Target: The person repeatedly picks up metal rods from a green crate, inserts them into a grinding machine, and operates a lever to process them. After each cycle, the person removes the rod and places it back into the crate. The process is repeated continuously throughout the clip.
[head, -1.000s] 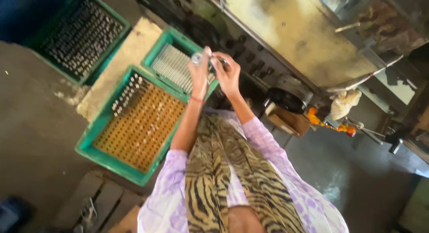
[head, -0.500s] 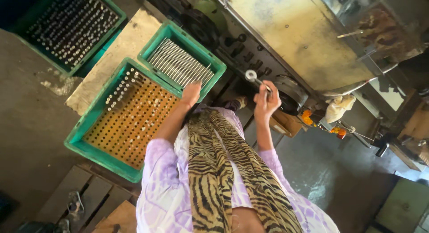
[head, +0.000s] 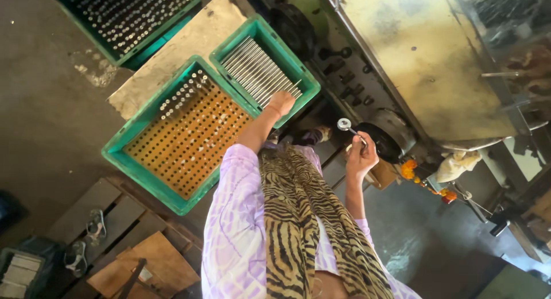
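My left hand (head: 282,101) reaches down into a green crate (head: 306,80) of long metal rods (head: 256,71). Its fingers curl among the rod ends at the crate's near corner, and I cannot tell whether they hold one. My right hand (head: 361,156) is raised beside the machine and pinches a thin metal pin with a round washer-like head (head: 344,124). A lilac sleeve and a tiger-striped scarf (head: 298,218) cover my body below.
A larger green crate (head: 135,161) holds an orange perforated board (head: 189,139) with some pins standing in it. A third crate (head: 132,15) of pins sits at the top left. A large metal machine (head: 425,63) stands to the right, and wooden pallets (head: 103,218) with sandals lie below.
My left hand has moved from in front of me down to the rods in the crate. My right hand has drawn back a little, still holding the round-headed pin.
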A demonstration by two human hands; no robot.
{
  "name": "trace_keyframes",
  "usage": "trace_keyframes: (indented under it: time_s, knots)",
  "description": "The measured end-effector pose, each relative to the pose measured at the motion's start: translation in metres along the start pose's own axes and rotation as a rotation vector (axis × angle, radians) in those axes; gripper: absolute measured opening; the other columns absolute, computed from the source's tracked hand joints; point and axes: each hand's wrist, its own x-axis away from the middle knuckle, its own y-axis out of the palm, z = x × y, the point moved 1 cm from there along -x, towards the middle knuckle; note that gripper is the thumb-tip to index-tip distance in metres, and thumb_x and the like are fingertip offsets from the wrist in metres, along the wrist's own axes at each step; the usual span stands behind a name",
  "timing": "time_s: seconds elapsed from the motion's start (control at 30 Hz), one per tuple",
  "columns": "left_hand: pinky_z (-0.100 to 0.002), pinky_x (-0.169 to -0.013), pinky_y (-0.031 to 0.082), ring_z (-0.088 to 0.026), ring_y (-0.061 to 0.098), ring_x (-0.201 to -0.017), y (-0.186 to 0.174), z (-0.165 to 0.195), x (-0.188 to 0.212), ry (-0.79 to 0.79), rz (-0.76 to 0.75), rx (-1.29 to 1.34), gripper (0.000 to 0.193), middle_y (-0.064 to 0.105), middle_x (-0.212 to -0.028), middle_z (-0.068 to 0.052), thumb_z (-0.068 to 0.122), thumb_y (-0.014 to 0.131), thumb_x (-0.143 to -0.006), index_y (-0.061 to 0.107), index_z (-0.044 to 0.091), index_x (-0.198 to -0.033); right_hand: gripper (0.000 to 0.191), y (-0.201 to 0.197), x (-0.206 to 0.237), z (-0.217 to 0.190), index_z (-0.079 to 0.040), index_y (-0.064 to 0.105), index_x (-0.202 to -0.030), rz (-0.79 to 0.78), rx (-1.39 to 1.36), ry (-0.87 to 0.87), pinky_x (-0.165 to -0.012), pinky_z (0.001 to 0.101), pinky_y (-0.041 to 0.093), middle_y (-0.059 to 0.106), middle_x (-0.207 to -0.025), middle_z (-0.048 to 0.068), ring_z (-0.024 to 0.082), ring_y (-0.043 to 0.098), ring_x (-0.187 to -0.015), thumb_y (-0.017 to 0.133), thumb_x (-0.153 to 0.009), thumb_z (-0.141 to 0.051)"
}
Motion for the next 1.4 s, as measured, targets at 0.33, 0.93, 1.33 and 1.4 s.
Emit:
trace_keyframes:
  time_s: [0.33, 0.93, 1.33, 1.4]
  knots:
    - [-0.071, -0.113, 0.0, -0.045, 0.009, -0.153, -0.017, -0.006, -0.049, -0.453, 0.176, 0.285, 0.039, 0.031, -0.163, -0.019, 0.032, 0.054, -0.094, 0.066, 0.014, -0.127, 0.021, -0.017, 0.018, 0.015, 0.0, 0.07, -0.118, 0.051, 0.092, 0.113, -0.057, 0.0198, 0.038, 0.061, -0.084, -0.002, 0.003, 0.05, -0.068, 0.073, -0.101, -0.013]
    - [-0.053, -0.099, 0.047, -0.041, 0.057, -0.118, -0.003, -0.141, 0.122, -0.932, 0.751, -0.223, 0.038, 0.06, -0.129, -0.024, 0.016, 0.053, -0.09, 0.063, 0.001, -0.123, 0.019, 0.009, -0.019, 0.03, 0.001, 0.072, -0.116, -0.069, 0.197, 0.003, -0.055, 0.0178, 0.032, 0.059, -0.082, -0.005, 0.0, 0.043, -0.064, 0.073, -0.101, -0.01]
    - [-0.042, -0.063, 0.058, -0.03, 0.07, -0.091, -0.031, -0.2, 0.146, -0.737, 0.304, -0.214, 0.02, 0.076, -0.087, -0.01, 0.019, 0.061, -0.092, 0.076, 0.013, -0.08, 0.022, 0.008, -0.013, 0.021, 0.0, 0.073, -0.118, -0.075, 0.293, -0.033, -0.055, 0.0178, 0.03, 0.057, -0.075, -0.005, 0.0, 0.041, -0.062, 0.074, -0.1, -0.012]
    - [-0.043, -0.062, 0.058, -0.031, 0.07, -0.089, -0.039, -0.199, 0.154, -0.721, 0.477, -0.226, 0.018, 0.075, -0.087, -0.01, 0.018, 0.062, -0.091, 0.076, 0.012, -0.08, 0.022, 0.009, -0.014, 0.018, 0.0, 0.073, -0.119, -0.059, 0.29, -0.025, -0.056, 0.0179, 0.031, 0.057, -0.076, -0.006, 0.0, 0.041, -0.064, 0.074, -0.1, -0.013]
